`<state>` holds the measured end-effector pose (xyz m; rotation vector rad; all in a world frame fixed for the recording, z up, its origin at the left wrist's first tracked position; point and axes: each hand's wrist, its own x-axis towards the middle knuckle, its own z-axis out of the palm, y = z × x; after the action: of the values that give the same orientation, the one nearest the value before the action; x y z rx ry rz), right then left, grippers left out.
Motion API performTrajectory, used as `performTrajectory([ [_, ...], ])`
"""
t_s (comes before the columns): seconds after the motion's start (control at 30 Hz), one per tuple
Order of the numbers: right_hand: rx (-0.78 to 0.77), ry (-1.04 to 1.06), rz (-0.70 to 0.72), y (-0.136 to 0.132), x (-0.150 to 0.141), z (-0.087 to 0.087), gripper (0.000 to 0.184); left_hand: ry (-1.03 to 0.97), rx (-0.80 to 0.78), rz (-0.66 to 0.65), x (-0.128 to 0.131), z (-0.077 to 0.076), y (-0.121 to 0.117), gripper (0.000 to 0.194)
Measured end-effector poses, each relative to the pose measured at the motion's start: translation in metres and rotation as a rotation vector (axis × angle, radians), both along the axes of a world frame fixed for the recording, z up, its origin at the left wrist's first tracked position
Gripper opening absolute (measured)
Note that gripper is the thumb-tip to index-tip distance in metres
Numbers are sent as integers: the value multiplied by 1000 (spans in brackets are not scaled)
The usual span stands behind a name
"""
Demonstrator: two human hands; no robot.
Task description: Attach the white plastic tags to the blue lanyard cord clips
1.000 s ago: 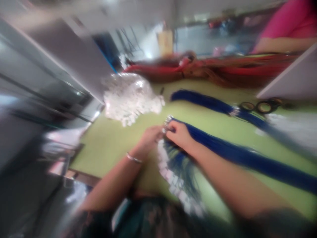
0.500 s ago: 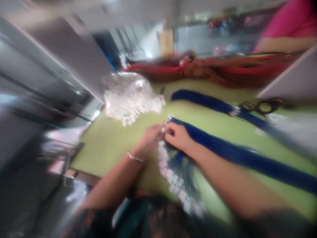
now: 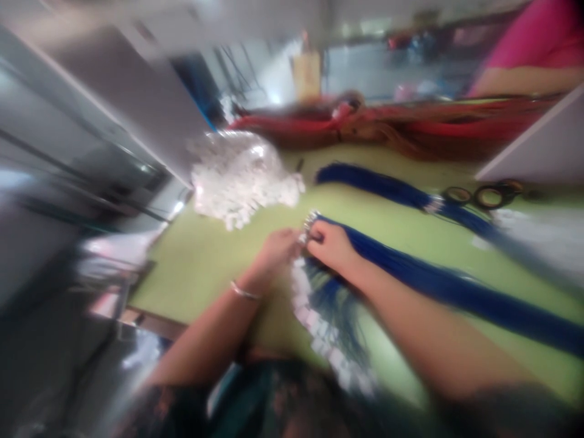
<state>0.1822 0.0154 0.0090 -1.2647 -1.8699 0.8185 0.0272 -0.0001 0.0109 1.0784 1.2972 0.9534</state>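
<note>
My left hand [image 3: 278,248] and my right hand [image 3: 332,244] meet over the table, fingers closed and almost touching. The left fingers pinch what seems to be a small white connector, mostly covered by the fingertips. My right thumb and forefinger pinch a blue wire close to the bundle's end; blur hides the exact contact. A long bundle of blue wires [image 3: 420,280] with shiny tips runs away to the right, under my right hand and forearm. Below the hands, a curved row of white connectors [image 3: 314,325] on blue wires trails toward my lap.
A clear bag of white connectors [image 3: 241,182] lies spilled at the back left. Behind are a second blue wire bundle [image 3: 378,182], black-handled scissors [image 3: 486,196] and red and brown wires [image 3: 406,125]. A person's pink sleeve [image 3: 533,39] shows beyond. The table edge [image 3: 157,323] is at left.
Both hands stay at the end of the blue bundle with only small shifts of the fingers and wrists. The bundles, bag and scissors have not moved.
</note>
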Motion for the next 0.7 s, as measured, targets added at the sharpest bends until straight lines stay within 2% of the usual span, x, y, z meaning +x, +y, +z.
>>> performTrajectory([
  [0.2, -26, 4, 14, 2, 1, -1, 5, 89, 63, 19, -1, 0, -3, 30],
  [0.4, -137, -46, -23, 8, 5, -1, 12, 73, 27, 66, 0, -3, -3, 26],
  [0.6, -114, -31, 26, 6, 3, -2, 10, 138, 44, 30, -1, -3, -2, 25],
  [0.7, -137, 29, 5, 6, 4, 1, 11, 230, 83, -45, -4, 1, -6, 25],
])
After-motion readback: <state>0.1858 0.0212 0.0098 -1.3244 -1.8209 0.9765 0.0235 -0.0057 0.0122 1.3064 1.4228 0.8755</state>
